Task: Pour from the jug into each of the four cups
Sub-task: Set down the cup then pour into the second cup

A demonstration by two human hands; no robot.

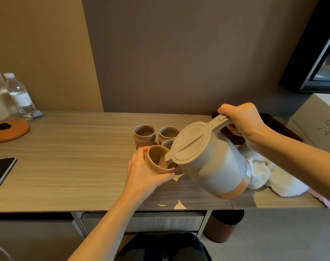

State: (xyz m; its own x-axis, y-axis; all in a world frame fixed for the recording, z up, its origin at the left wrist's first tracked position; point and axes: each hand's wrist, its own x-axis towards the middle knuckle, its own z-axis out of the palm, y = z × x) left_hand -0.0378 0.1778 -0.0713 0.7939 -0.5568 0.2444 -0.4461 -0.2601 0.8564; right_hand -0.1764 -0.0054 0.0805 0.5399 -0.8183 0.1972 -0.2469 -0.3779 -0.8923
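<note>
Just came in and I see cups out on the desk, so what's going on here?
A person is pouring from a jug. The right hand grips the handle of the grey jug and tips it, spout down, into a tan cup that the left hand holds tilted just above the wooden desk. A pale stream shows inside that cup. Three more cups stand grouped just behind; whether they hold anything cannot be told from here.

Grey jug [207,162] with tan base band; tan cup [156,159]; grey-brown wood-grain bench [75,157]; orange lid [10,129], possibly leather.
</note>
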